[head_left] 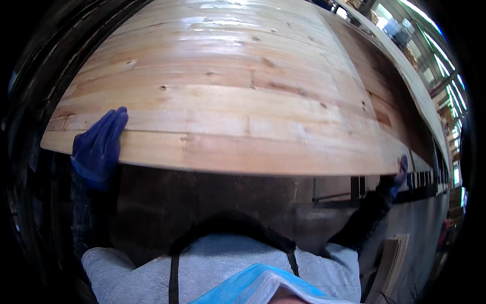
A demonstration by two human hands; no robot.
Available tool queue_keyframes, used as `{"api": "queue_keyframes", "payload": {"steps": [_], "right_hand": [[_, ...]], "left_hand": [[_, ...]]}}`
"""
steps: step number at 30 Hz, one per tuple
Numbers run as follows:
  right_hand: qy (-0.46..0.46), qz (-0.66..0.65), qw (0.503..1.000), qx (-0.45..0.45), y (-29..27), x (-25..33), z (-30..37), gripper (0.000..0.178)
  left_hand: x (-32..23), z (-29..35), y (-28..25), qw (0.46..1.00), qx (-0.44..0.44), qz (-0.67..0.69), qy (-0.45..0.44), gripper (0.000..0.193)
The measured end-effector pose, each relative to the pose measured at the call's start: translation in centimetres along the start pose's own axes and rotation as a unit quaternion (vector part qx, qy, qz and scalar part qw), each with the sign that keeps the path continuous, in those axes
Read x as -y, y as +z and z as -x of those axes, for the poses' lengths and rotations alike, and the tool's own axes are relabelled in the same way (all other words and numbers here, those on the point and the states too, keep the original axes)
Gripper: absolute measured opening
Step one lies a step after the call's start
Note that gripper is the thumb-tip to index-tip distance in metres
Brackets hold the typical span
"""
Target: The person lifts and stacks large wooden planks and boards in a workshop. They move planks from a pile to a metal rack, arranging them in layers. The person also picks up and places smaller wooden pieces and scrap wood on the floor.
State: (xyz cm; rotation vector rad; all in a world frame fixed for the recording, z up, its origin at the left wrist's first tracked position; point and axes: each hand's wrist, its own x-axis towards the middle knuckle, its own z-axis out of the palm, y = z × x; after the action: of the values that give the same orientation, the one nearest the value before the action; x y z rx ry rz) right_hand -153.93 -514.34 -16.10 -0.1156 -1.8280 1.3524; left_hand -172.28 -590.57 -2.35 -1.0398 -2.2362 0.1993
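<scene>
A large wooden panel (223, 116) of pale, knotty planks spans the view in front of me, its near edge level with my hands. My left hand (99, 144), in a blue glove, grips that edge near the left corner. Its fingers lie close together on the top face, and the thumb is hidden. At the panel's near right corner, my right hand (402, 171), gloved in blue too, is closed on the edge with its fingertips coming up beside the wood. Part of this hand is hidden by the panel.
A darker wooden surface (372, 76) shows along the panel's right side, with another pale board edge (420, 93) beyond. Dark metal rails (76, 55) run along the left. Several boards (392, 266) lean at the lower right, above a grey floor (420, 223).
</scene>
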Motion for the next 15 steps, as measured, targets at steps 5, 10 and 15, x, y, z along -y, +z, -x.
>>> {"api": "queue_keyframes", "payload": {"steps": [5, 10, 15], "right_hand": [[0.144, -0.217, 0.962, -0.081, 1.5, 0.7, 0.6, 0.045], [0.200, -0.356, 0.883, -0.232, 12.0, 8.4, 2.8, 0.029], [0.183, -0.307, 0.899, -0.254, 11.8, 8.4, 3.1, 0.040]], "left_hand": [[-0.5, 1.0, 2.3, 0.999, -0.012, 0.031, 0.010, 0.038], [0.1, 4.1, 4.6, 0.998, 0.047, -0.025, -0.031, 0.038], [-1.0, 4.7, 0.3, 0.995, 0.096, 0.006, -0.033, 0.038]]}}
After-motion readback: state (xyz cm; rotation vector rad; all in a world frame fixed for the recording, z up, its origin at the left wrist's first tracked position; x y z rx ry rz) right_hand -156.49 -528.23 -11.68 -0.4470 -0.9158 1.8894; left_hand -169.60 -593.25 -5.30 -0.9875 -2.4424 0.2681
